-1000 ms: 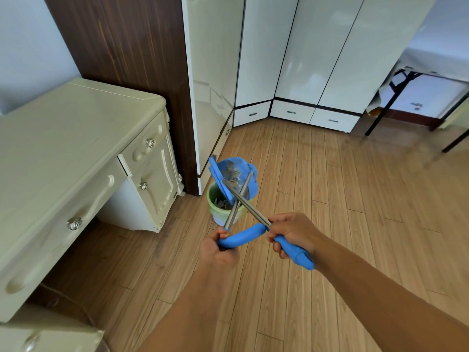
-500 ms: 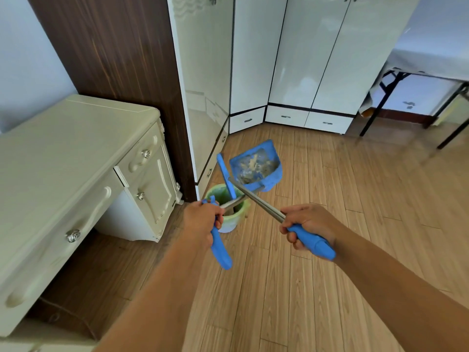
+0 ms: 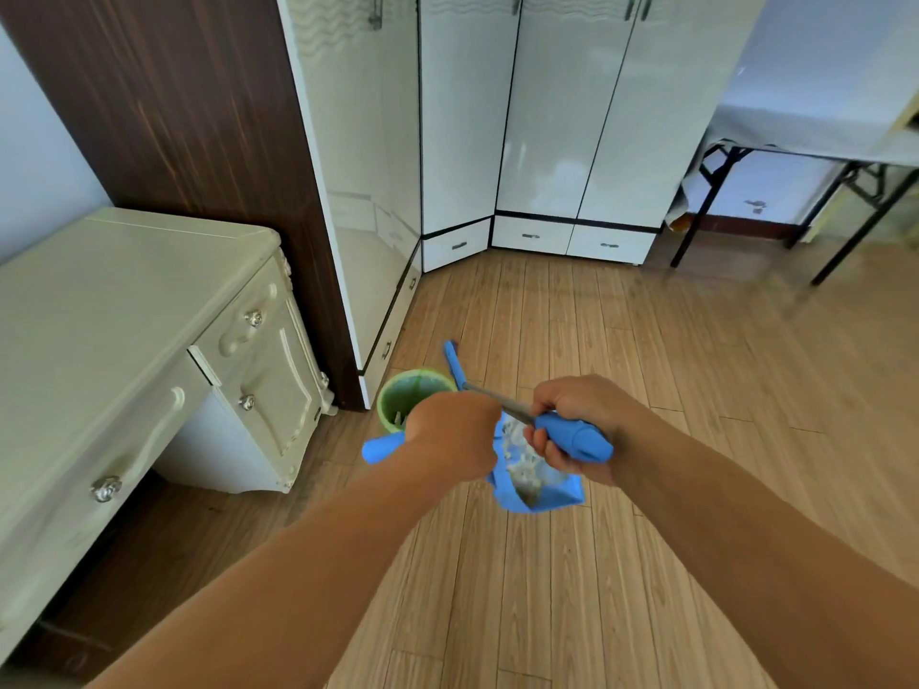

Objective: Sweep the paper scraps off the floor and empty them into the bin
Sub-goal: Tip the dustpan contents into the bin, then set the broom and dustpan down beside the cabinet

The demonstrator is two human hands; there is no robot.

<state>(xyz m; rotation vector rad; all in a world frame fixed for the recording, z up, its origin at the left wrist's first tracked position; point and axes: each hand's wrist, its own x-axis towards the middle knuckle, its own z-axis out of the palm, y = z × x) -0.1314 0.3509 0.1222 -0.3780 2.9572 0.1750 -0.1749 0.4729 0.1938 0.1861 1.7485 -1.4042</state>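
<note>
My left hand [image 3: 453, 435] is shut on the blue grip of the dustpan handle [image 3: 379, 449]. The blue dustpan [image 3: 539, 494] hangs below and between my hands and holds pale paper scraps [image 3: 522, 469]. It is to the right of the green bin [image 3: 416, 390] and nearer to me, not over it. My right hand [image 3: 572, 415] is shut on the blue grip of the brush [image 3: 577, 437]. The brush's metal rod runs up-left to its blue head [image 3: 452, 360] beside the bin's right rim. A few scraps show inside the bin.
The bin stands on the wood floor [image 3: 646, 390] by the corner of a white wardrobe [image 3: 462, 141]. A cream dresser [image 3: 149, 315] fills the left side. A black-legged folding table [image 3: 805, 151] is at the far right.
The dustpan has come down from above the bin to a spot below my hands, nearer me. My left hand has turned, so the handle end points left. Both hands are closer together.
</note>
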